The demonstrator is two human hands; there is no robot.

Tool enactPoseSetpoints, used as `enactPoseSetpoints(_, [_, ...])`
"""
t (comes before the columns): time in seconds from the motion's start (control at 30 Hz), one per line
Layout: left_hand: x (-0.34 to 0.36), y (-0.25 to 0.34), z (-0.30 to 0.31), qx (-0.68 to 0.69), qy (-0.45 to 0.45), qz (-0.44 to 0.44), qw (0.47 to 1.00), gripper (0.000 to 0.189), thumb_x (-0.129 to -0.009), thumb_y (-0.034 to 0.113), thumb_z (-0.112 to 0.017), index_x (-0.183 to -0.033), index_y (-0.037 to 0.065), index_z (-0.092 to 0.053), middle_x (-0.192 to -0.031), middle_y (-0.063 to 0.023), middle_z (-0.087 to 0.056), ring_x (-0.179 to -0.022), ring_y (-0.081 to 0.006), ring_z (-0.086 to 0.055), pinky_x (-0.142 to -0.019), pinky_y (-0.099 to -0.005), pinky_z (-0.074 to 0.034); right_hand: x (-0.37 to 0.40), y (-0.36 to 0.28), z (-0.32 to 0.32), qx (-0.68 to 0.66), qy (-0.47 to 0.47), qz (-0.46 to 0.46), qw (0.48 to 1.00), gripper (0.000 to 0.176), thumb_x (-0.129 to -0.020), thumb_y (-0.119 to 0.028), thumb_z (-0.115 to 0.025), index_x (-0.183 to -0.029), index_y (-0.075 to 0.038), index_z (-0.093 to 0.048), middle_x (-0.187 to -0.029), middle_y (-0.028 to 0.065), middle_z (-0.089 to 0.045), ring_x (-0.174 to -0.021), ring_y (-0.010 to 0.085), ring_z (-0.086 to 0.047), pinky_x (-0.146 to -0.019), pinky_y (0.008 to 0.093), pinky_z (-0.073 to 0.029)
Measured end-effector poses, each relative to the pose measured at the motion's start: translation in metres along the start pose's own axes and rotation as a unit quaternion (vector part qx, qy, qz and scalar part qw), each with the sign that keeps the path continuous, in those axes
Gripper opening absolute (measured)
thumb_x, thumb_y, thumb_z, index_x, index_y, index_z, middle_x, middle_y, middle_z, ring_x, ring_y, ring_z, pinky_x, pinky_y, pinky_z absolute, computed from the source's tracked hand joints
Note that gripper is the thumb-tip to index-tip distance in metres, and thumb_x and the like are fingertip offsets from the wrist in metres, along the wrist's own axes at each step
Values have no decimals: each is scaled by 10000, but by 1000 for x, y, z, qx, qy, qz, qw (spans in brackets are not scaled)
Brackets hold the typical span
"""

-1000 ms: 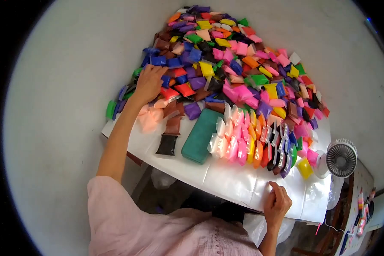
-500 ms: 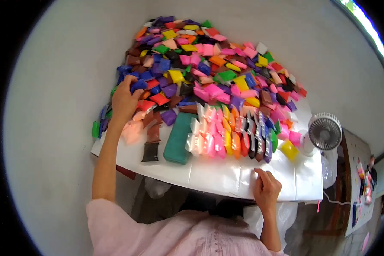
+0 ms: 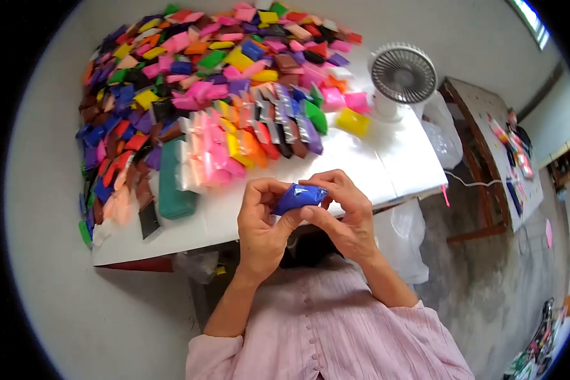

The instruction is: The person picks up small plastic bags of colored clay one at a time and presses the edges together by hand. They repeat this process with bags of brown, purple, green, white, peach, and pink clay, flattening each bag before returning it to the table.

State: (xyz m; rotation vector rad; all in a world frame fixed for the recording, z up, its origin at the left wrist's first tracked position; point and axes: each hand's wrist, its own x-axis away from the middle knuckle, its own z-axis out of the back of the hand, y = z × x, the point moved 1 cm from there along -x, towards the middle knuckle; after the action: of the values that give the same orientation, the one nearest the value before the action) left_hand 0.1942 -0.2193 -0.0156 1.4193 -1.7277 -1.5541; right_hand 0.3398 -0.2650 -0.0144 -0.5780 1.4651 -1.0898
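Observation:
A small blue packet is held close to my chest, pinched between both hands. My left hand grips its left end with thumb and fingers. My right hand holds its right end from above and below. Behind them the white table carries a big heap of coloured packets. A neat row of packets, pink through yellow, orange, black and purple to green, stands beside a teal block.
A small white fan stands at the table's far right corner, next to a loose yellow packet. White plastic bags hang under the table edge. A wooden board with small items sits to the right.
My left hand left the heap with a blue packet and came in front of my chest. My right hand lifted off the table edge and joined it. The view swung right.

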Motion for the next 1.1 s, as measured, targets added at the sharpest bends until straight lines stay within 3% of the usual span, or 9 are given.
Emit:
enactPoseSetpoints(0.07, [6,-2,-9,30,-1,19,999,395,-831,53,-747,-1116,30,-475,-1029,-44,-573,-979,-116,-570,-873,-249,-478,8,0,1,-15,40,-21,999,226,-764,-144,-776,-934,-13,-705,-870,48,-614,-742,113,-566,-581,225,-422])
enactPoseSetpoints(0.27, [29,-27,-13,71,-50,113,990,325,-914,39,-645,-1192,-33,-494,-1054,-67,-595,-930,-124,-598,-852,-250,-503,36,4,3,-18,105,-32,994,160,-751,-103,-763,-801,3,-655,-786,25,-565,-613,65,-503,-532,220,-395])
enactPoseSetpoints(0.47, [49,-25,-9,31,-56,120,991,230,-902,39,-666,-1095,-42,-570,-1035,-48,-614,-928,-100,-586,-844,-244,-506,53,1,5,18,72,-81,994,201,-732,-119,-773,-838,16,-668,-779,46,-560,-644,94,-507,-564,237,-401])
enactPoseSetpoints(0.57, [60,-35,-10,43,-78,114,989,199,-893,40,-679,-1055,-36,-591,-1036,-29,-615,-921,-85,-572,-837,-234,-500,56,0,1,36,42,-14,998,238,-728,-134,-778,-879,22,-679,-771,57,-555,-647,118,-502,-570,252,-397])
enactPoseSetpoints(0.73, [71,-39,-11,9,-79,116,990,192,-892,41,-680,-1048,-30,-592,-1003,-25,-618,-897,-80,-572,-823,-231,-501,69,-5,-3,48,74,-67,994,187,-747,-139,-782,-791,25,-704,-685,43,-503,-634,126,-482,-547,270,-373])
enactPoseSetpoints(0.83, [77,-43,-11,27,-74,113,990,200,-894,49,-680,-1052,-27,-585,-977,-27,-622,-878,-81,-579,-811,-227,-504,75,-2,-5,46,80,-60,994,190,-749,-136,-782,-821,23,-707,-689,38,-507,-631,123,-478,-555,266,-375])
enactPoseSetpoints(0.97, [83,-43,-11,72,-51,122,989,200,-899,58,-675,-1055,-22,-578,-956,-26,-620,-858,-80,-585,-794,-220,-503,86,2,-11,-110,98,-139,979,271,-817,-198,-748,-976,14,-690,-913,70,-582,-812,131,-555,-705,258,-453])
enactPoseSetpoints(1.0, [84,-45,-11,89,-46,124,987,198,-901,59,-673,-1055,-21,-577,-954,-26,-619,-855,-80,-587,-790,-218,-503,90,7,-6,-99,58,-133,984,285,-851,-225,-719,-996,17,-678,-1003,81,-586,-892,142,-569,-757,267,-466])
enactPoseSetpoints(1.1, [89,-50,-15,76,-49,108,990,195,-905,58,-667,-1058,-22,-576,-957,-26,-618,-853,-77,-583,-788,-214,-501,98,9,-4,-67,48,-90,993,269,-865,-215,-702,-987,24,-674,-987,80,-588,-884,147,-573,-738,264,-463])
